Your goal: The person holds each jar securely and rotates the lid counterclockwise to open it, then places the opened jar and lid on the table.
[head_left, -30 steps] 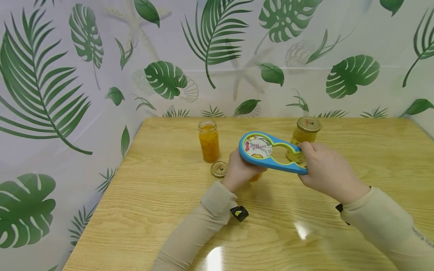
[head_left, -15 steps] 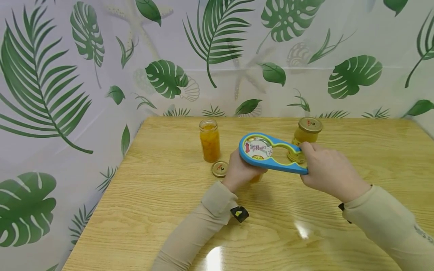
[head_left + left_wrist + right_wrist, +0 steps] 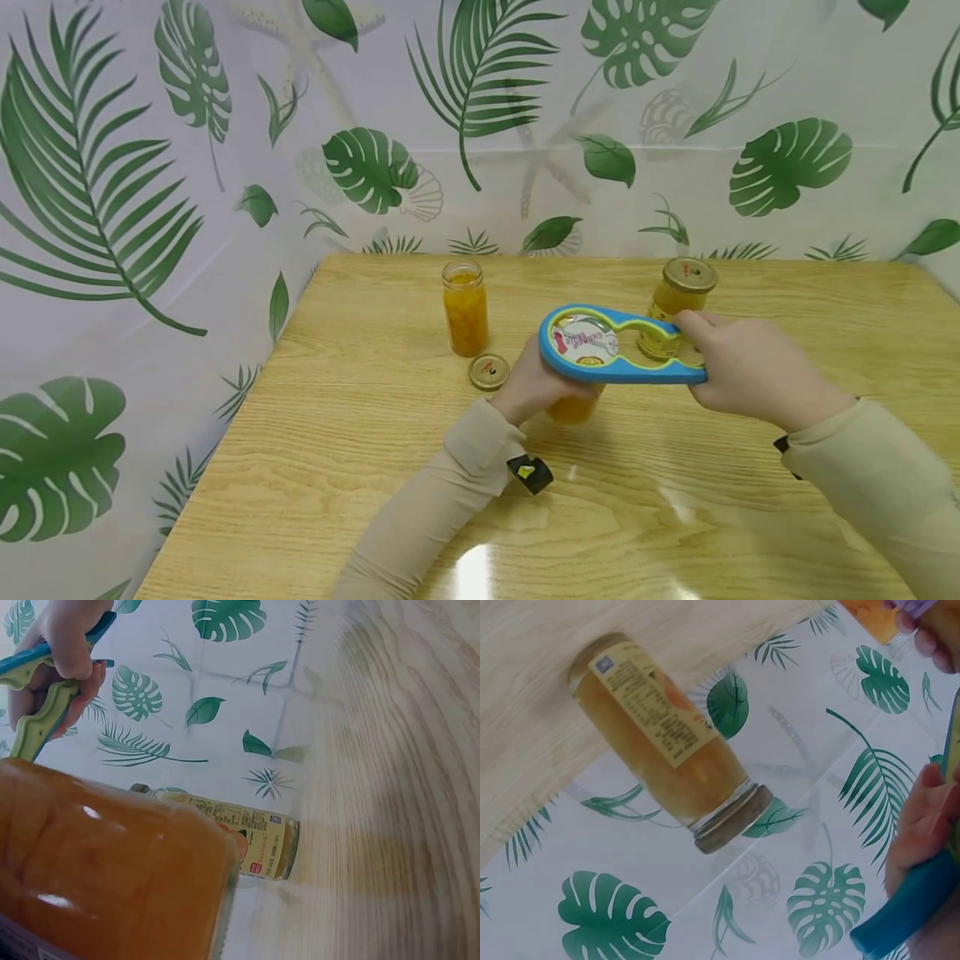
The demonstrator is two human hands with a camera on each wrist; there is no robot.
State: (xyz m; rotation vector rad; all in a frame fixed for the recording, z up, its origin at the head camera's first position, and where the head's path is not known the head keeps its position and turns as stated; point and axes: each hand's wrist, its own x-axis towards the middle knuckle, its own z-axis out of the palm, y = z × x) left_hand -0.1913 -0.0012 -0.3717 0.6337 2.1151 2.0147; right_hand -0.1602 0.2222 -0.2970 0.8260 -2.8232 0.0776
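Note:
My left hand point(image 3: 534, 385) grips a glass jar of orange fruit point(image 3: 120, 855), tilted in the head view and largely hidden behind the hand and the tool there. Over its top lies a blue and lime-green jar opener point(image 3: 637, 372), with the white printed lid point(image 3: 588, 340) framed in its widest ring. My right hand point(image 3: 765, 371) holds the opener's handle end, fingers curled round it. The right wrist view shows the handle's blue tip point(image 3: 907, 907) sticking out past the right fingers point(image 3: 922, 836).
An uncapped jar of orange pieces point(image 3: 467, 312) stands at the back left, with a loose gold lid point(image 3: 489, 372) in front of it. Behind the right hand stands a capped yellow jar point(image 3: 656, 727). Leaf-print cloth point(image 3: 420, 100) lines the table's far and left sides.
The opener's handle end has swung slightly right and toward me with my right hand. The held jar has shifted a little the same way, and more of its bottom shows.

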